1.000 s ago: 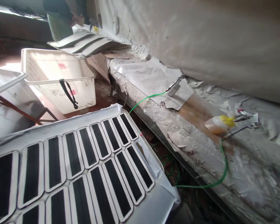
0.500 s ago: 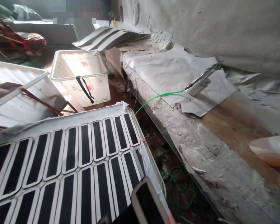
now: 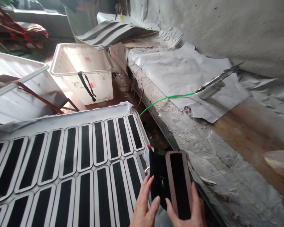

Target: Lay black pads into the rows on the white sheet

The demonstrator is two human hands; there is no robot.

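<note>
My right hand [image 3: 188, 211] grips the lower end of a rounded panel [image 3: 179, 179] with a black centre and a grey-brown border, thumb on one side and fingers on the other. Close by on the left, my left hand [image 3: 145, 203] has its fingers apart, beside a black piece [image 3: 158, 173] that stands against the panel's left side. Whether its fingertips touch that piece is unclear. Rows of white-bordered black panels [image 3: 99, 143] lie in a cloth-lined tray [image 3: 61, 117] to the left of my hands.
A spray gun [image 3: 219, 78] with a green hose [image 3: 168, 97] lies on a paper-covered ledge [image 3: 156, 110] at the right. White bins [image 3: 97, 85] stand behind the tray. A bottle with orange liquid [image 3: 280, 162] is at the right edge, and a red chair [image 3: 35, 31] at the upper left.
Both hands have come into fuller view. The held panel has moved up and right and turned more upright, with the black piece raised beside it. The camera view has shifted slightly.
</note>
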